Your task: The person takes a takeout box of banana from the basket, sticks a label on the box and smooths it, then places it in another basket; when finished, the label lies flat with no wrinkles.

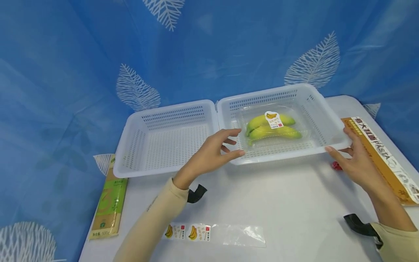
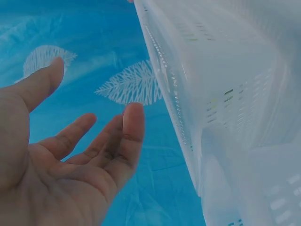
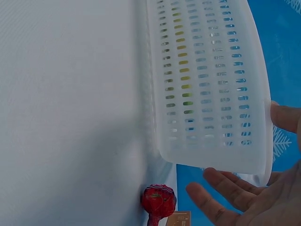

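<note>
My right hand (image 1: 358,163) grips the front right corner of a white plastic basket (image 1: 281,156), thumb at the front rim and fingers about the right side. In that basket lies a clear plastic box (image 1: 302,127) with two yellow-green bananas (image 1: 275,133) and a banana sticker (image 1: 273,120) on its lid. My left hand (image 1: 214,149) hovers by the same basket's front left, holding nothing. Its fingers are spread and loosely bent, thumb apart, in the left wrist view. A second white basket (image 1: 137,171) stands to the left, bare inside.
A red wrapped lollipop (image 3: 159,201) lies below the right basket's corner. A brown PASTA package (image 1: 383,160) is at the right, a green noodle packet (image 1: 109,203) at the left. In front lies a clear strip with banana stickers (image 1: 199,233). A blue curtain (image 1: 229,47) hangs behind.
</note>
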Available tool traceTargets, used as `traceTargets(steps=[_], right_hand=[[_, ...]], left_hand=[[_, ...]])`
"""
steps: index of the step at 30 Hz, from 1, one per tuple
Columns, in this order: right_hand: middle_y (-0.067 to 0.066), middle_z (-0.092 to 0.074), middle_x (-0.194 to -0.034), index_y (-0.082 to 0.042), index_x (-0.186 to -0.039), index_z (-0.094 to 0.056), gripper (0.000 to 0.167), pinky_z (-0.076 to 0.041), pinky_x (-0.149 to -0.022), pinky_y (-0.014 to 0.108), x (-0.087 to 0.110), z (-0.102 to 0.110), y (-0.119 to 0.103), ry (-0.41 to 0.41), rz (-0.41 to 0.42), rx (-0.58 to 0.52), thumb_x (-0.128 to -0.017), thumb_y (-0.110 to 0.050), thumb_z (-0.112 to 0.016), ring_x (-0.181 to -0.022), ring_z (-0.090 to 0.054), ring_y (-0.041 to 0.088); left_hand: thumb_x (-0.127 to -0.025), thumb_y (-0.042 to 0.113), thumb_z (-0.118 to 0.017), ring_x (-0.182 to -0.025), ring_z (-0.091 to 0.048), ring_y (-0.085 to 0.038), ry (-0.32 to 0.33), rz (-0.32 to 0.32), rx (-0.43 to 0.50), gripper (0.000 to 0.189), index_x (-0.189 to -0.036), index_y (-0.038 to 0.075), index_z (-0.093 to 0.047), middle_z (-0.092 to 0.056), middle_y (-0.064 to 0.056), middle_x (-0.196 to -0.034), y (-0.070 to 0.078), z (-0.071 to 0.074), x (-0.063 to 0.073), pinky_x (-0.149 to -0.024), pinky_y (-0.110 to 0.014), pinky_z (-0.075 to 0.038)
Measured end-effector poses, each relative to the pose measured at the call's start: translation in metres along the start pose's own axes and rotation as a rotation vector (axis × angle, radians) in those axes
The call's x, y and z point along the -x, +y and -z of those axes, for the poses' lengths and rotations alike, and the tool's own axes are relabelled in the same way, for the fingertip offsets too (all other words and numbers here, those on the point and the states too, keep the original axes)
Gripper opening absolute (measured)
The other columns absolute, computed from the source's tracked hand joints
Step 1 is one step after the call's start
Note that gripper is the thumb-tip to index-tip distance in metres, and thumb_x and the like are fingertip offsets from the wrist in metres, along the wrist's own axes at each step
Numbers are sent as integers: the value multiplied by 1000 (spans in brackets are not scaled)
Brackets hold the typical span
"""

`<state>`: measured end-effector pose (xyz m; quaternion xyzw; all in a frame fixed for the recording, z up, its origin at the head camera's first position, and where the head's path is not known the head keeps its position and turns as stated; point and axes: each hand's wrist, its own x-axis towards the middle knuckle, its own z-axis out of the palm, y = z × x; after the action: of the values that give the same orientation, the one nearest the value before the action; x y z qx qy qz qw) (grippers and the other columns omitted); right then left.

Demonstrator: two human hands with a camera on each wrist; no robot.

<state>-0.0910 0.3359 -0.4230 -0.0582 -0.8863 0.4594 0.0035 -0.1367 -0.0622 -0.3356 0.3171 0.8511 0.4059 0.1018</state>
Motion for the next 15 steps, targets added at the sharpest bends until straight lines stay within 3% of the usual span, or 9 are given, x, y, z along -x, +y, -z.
traceTargets(steps=[7, 11, 15], right_hand=[[32, -13, -154, -28, -158, 5, 85, -48, -58, 9, -1, -2, 6, 26, 72, 1, -100, -23, -56, -109, -43, 58], [29, -20, -152, -32, -158, -1, 81, -49, -59, 10, -1, -1, 9, 51, 114, 23, -100, -21, -57, -103, -49, 33], [26, -20, -156, -35, -157, -2, 80, -45, -66, 3, 8, 1, 8, 58, 121, 41, -100, -20, -56, -114, -48, 35]], left_hand=[[-94, 24, -67, -120, -60, -19, 51, -38, -14, 56, -145, 11, -46, -54, -6, -140, 3, -2, 24, -90, -25, -52], [-94, 21, -68, -118, -61, -23, 86, -74, -17, 54, -142, 10, -49, -57, -8, -135, 1, -3, 37, -88, -26, -53], [-93, 19, -68, -117, -60, -21, 138, -93, -5, 51, -140, 11, -51, -58, -8, -133, -1, -5, 55, -87, -27, -54]])
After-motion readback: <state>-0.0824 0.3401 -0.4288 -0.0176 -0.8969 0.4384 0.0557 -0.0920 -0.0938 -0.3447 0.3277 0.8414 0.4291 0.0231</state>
